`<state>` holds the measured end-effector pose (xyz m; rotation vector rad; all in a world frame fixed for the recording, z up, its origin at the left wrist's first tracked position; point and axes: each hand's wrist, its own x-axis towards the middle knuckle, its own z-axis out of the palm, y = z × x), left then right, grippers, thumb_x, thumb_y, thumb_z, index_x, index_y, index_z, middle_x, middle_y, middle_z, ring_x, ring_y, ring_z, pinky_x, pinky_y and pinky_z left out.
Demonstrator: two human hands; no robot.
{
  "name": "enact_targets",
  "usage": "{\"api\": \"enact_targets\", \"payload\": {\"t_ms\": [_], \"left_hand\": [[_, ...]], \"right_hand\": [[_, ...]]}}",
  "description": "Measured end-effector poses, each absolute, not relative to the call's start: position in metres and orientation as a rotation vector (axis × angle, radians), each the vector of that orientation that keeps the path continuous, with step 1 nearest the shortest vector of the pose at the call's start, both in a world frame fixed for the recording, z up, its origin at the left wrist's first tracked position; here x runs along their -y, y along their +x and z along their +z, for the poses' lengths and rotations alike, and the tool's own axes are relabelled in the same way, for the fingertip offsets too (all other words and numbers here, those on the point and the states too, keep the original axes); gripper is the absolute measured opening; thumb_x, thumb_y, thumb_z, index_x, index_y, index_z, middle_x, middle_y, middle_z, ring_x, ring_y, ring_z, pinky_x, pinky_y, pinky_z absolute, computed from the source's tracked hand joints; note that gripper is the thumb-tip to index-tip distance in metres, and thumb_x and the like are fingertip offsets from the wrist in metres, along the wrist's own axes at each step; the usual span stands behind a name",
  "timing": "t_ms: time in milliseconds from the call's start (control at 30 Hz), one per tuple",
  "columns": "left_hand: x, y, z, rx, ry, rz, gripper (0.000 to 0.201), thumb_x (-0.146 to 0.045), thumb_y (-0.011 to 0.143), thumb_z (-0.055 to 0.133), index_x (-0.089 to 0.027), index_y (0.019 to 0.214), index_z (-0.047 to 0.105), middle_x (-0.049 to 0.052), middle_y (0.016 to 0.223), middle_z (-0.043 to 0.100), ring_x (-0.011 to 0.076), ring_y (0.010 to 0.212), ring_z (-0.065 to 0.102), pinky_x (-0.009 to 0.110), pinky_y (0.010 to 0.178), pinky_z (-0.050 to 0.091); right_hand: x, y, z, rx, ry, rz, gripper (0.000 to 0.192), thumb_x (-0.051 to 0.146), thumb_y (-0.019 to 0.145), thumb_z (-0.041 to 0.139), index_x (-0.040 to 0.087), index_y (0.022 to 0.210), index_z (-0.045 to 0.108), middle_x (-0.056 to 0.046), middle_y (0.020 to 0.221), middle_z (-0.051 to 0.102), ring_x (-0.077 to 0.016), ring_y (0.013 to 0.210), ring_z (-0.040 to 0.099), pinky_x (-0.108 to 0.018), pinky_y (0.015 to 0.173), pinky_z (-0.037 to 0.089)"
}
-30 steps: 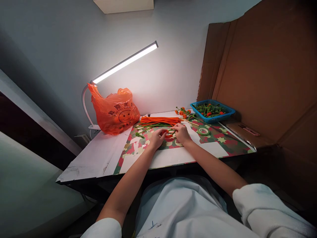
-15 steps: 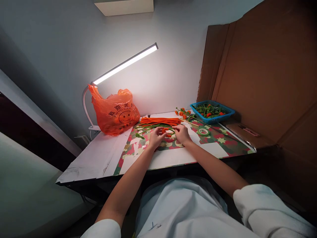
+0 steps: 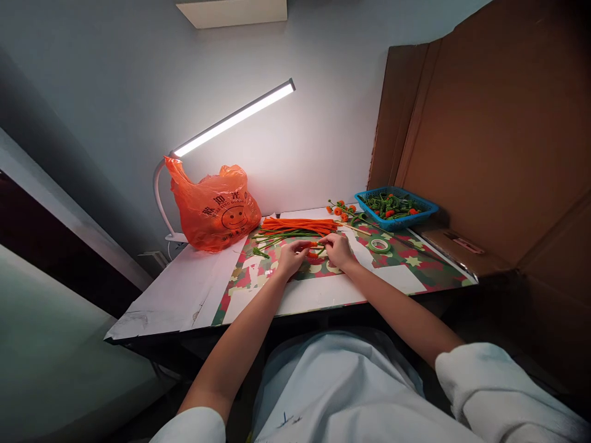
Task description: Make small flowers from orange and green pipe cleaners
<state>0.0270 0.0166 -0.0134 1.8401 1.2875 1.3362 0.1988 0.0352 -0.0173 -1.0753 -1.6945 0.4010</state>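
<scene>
So, a short orange pipe cleaner (image 3: 313, 245) is pinched between the left hand (image 3: 290, 256) and right hand (image 3: 339, 249), fingers closed on each end, long axis running left-right just above the patterned mat (image 3: 397, 261). Both hands are equally near.

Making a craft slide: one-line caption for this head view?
Left hand and right hand pinch an orange pipe cleaner above a patterned mat.

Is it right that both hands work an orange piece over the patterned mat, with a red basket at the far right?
Not quite: the basket is blue, as the head view shows. The left hand and right hand do pinch an orange piece over the mat.
</scene>
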Motion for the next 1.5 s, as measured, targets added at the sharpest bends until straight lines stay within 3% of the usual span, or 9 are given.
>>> {"api": "enact_targets", "payload": {"t_ms": [133,367,600,1133,1500], "left_hand": [[-0.0173,0.0258,-0.0141,-1.272,1.858,1.318,0.021,-0.022,0.076,0.064,-0.018,0.094,0.072,0.007,0.092,0.075,0.0188,0.079,0.07,0.029,0.068,0.056],[-0.0191,0.0268,-0.0147,-1.257,1.68,1.381,0.039,-0.034,0.07,0.074,-0.014,0.102,0.067,0.01,0.089,0.074,0.0212,0.076,0.071,0.03,0.064,0.056],[-0.0209,0.0253,-0.0167,-1.192,1.608,1.354,0.039,-0.044,0.067,0.075,-0.013,0.091,0.069,0.009,0.082,0.074,0.0199,0.072,0.07,0.028,0.062,0.055],[-0.0235,0.0246,-0.017,-1.176,1.501,1.329,0.047,-0.043,0.062,0.078,-0.014,0.097,0.067,0.008,0.088,0.072,0.0196,0.076,0.069,0.03,0.064,0.056],[-0.0232,0.0271,-0.018,-1.16,1.454,1.384,0.039,-0.04,0.062,0.078,-0.013,0.088,0.07,0.008,0.083,0.073,0.0204,0.074,0.069,0.029,0.063,0.054]], "right_hand": [[-0.0337,0.1972,-0.0174,1.716,-1.066,0.462,0.033,0.005,0.074,0.044,0.016,0.081,0.074,-0.006,0.087,0.069,-0.0093,0.051,0.054,-0.023,0.049,0.047],[-0.0367,0.1988,-0.0156,1.656,-1.094,0.377,0.027,0.007,0.073,0.048,0.017,0.077,0.073,-0.005,0.078,0.068,-0.0128,0.061,0.058,-0.024,0.059,0.048],[-0.0362,0.1987,-0.0149,1.663,-1.124,0.393,0.026,0.008,0.073,0.048,0.016,0.078,0.072,-0.005,0.078,0.07,-0.0141,0.063,0.061,-0.026,0.061,0.05],[-0.0296,0.1972,-0.0119,1.598,-1.173,0.494,0.018,0.011,0.071,0.053,0.017,0.078,0.068,-0.003,0.071,0.069,-0.0151,0.06,0.061,-0.026,0.058,0.049],[-0.0346,0.2015,-0.0101,1.715,-1.024,0.245,0.028,0.001,0.072,0.044,0.015,0.073,0.068,-0.007,0.079,0.068,-0.0184,0.075,0.063,-0.03,0.071,0.049]]}}
